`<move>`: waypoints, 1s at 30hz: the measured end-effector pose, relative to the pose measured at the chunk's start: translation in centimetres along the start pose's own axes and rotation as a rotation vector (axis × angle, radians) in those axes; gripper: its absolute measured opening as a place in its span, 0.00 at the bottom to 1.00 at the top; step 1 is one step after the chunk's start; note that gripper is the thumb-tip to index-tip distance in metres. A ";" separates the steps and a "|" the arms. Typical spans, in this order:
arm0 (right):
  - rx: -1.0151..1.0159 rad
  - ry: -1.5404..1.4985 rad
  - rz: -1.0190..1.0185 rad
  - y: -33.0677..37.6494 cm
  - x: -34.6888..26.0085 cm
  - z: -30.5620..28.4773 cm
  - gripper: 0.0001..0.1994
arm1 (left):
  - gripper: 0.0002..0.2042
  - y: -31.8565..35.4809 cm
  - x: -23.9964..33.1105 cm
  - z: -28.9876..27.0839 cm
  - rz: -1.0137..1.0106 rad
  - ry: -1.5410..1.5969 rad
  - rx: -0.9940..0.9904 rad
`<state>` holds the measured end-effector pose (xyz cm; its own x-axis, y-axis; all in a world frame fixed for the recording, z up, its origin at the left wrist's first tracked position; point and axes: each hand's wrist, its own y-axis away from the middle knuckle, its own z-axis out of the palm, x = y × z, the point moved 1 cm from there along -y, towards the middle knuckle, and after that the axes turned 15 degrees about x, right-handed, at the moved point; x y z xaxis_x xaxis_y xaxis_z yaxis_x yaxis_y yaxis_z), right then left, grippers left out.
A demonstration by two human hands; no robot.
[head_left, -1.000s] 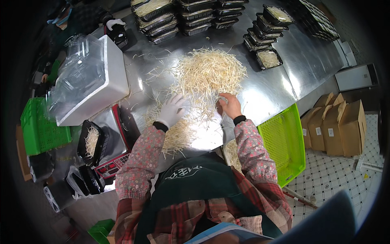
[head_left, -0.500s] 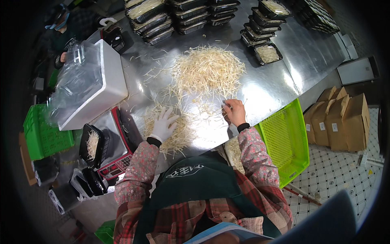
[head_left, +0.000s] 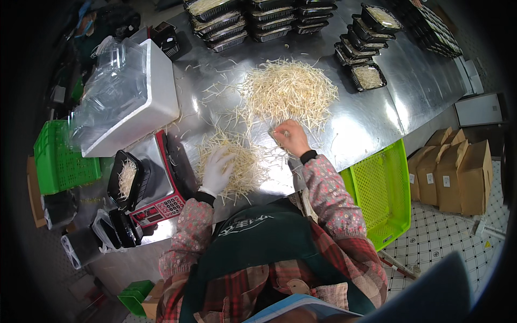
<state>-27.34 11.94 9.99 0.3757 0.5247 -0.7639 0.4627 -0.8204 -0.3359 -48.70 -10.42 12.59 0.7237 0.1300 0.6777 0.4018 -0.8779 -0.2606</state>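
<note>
I observe two mounds of bean sprouts on the steel desk (head_left: 361,125): the large far pile (head_left: 291,89) and the smaller near pile (head_left: 245,175). The gloved left hand (head_left: 217,170) lies against the left side of the near pile, fingers apart. The bare right hand (head_left: 292,138) is at the lower edge of the far pile, fingers curled; blur prevents me from telling whether they close on any sprouts.

Hazards, in my judgement:

1. Spillage. The near pile sits close to the desk's front edge. A wide pull toward the body could push strands over it.
2. Scale disturbance. The left floral sleeve (head_left: 189,232) is just beside the red scale (head_left: 160,211). An outward elbow swing could press a key or jolt the black tray (head_left: 141,183) on the platform.
3. Breakage. The strands are thin and tangled; pressing hard or tugging could snap them.
</note>
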 end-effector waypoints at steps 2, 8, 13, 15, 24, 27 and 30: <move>-0.168 -0.249 0.303 1.3 -0.2 -4.9 0.05 | 0.15 0.6 -0.6 -0.6 -0.025 -0.021 0.039; -0.960 0.244 0.430 7.5 1.1 -15.6 0.18 | 0.16 0.5 -1.9 -0.3 -0.002 -0.051 0.052; -0.049 0.321 0.268 6.2 1.4 -8.5 0.16 | 0.17 -1.4 0.5 2.0 0.066 0.000 -0.009; 0.073 0.402 0.038 6.0 -0.5 -2.9 0.18 | 0.17 -1.7 1.2 2.1 0.084 -0.002 -0.009; 0.008 0.045 0.300 5.4 0.9 -3.1 0.09 | 0.14 1.8 -0.6 -2.3 -0.071 0.021 0.116; 0.085 0.176 0.258 3.5 0.7 -2.1 0.07 | 0.14 4.0 -1.2 -2.1 -0.159 0.026 0.186; 0.096 0.277 0.062 3.0 0.5 1.6 0.04 | 0.14 3.7 -0.2 -1.9 -0.125 0.017 0.165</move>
<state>-27.03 9.36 7.66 0.6118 0.5041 -0.6095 0.3587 -0.8636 -0.3542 -48.44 -14.58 12.75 0.6537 0.2243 0.7228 0.5754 -0.7677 -0.2822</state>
